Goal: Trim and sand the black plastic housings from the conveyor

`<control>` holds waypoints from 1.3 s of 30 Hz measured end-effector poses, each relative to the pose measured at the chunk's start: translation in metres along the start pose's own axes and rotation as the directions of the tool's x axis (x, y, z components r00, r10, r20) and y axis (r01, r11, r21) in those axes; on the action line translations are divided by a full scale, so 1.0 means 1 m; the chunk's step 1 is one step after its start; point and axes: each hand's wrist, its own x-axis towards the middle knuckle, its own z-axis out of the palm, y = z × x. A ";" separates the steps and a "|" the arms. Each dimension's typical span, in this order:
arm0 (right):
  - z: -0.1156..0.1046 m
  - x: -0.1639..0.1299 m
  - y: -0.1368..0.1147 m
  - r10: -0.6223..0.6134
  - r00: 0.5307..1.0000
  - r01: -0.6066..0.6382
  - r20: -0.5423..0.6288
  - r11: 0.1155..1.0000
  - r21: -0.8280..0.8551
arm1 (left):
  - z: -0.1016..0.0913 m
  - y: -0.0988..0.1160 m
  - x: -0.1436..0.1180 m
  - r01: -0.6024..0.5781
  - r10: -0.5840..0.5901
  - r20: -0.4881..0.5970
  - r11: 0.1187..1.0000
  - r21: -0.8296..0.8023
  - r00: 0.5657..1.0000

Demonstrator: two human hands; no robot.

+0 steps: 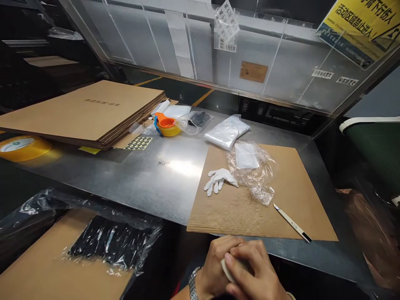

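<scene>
My left hand (212, 264), with a metal watch band (193, 285) at its wrist, is closed against my right hand (254, 268) just in front of the table edge. My right fingers curl over the left ones. Between them shows a pale, curved edge of a small object (228, 273); most of it is hidden, so its kind is unclear. Beyond the hands lies a cardboard sheet (300, 187). On it rest a white glove (220, 180), a craft knife (292, 223) marked A26, and crumpled clear plastic (262, 189) around a folded white packet (246, 155).
A stack of flat cardboard (118, 110) covers the table's left, beside a yellow tape roll (23, 148). Round stickers (138, 143), orange and yellow rolls (167, 123) and a white bagged bundle (226, 131) lie farther back. Lower left, black plastic-wrapped items (112, 241) sit on a carton.
</scene>
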 end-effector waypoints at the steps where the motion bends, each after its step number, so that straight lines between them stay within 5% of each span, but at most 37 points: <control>1: -0.001 -0.001 -0.001 0.021 1.000 -0.021 0.003 1.000 0.002 | -0.001 0.002 0.000 0.004 -0.004 0.000 1.000 -0.018 1.000; 9: -0.005 -0.014 0.001 0.258 0.963 -0.246 -0.077 0.959 0.140 | 0.003 0.007 -0.001 0.167 -0.173 0.022 0.902 -0.399 0.985; 13: 0.022 -0.027 0.003 0.546 0.825 -0.468 -0.148 0.806 0.363 | 0.012 0.002 0.006 0.136 -0.209 0.002 0.627 -0.767 0.978; 16: 0.037 -0.041 0.004 0.634 0.754 -0.516 -0.172 0.733 0.444 | 0.013 -0.002 0.010 0.129 -0.241 0.043 0.356 -0.926 0.970; 18: 0.040 -0.054 0.004 0.656 0.742 -0.535 -0.141 0.705 0.466 | 0.008 -0.003 0.013 0.163 -0.273 0.107 0.193 -0.968 0.956; 21: 0.034 -0.074 0.009 0.602 0.798 -0.534 0.025 0.688 0.491 | -0.002 -0.003 0.017 0.228 -0.343 0.194 0.060 -0.972 0.919; 24: 0.019 -0.086 0.016 0.566 0.821 -0.538 0.077 0.720 0.439 | -0.008 0.000 0.020 0.260 -0.375 0.225 0.046 -0.965 0.899; 27: 0.000 -0.079 0.018 0.591 0.802 -0.551 -0.087 0.787 0.278 | -0.003 0.000 0.020 0.334 -0.367 0.289 0.064 -0.941 0.884; 30: -0.011 -0.053 0.012 0.459 0.869 -0.446 -0.183 0.888 0.113 | 0.009 -0.001 0.016 0.476 -0.372 0.406 0.116 -0.872 0.835; 33: -0.011 -0.024 0.004 0.241 0.967 -0.241 -0.079 0.970 0.010 | 0.018 -0.001 0.010 0.544 -0.378 0.455 0.174 -0.821 0.806; 36: -0.007 -0.009 0.005 0.090 0.995 -0.091 0.052 0.996 0.013 | 0.021 -0.003 0.003 0.498 -0.402 0.390 0.206 -0.843 0.828; 39: -0.006 -0.011 0.012 0.157 0.987 -0.156 0.036 0.988 -0.015 | 0.020 -0.010 -0.003 0.704 -0.409 0.610 0.127 -0.699 0.679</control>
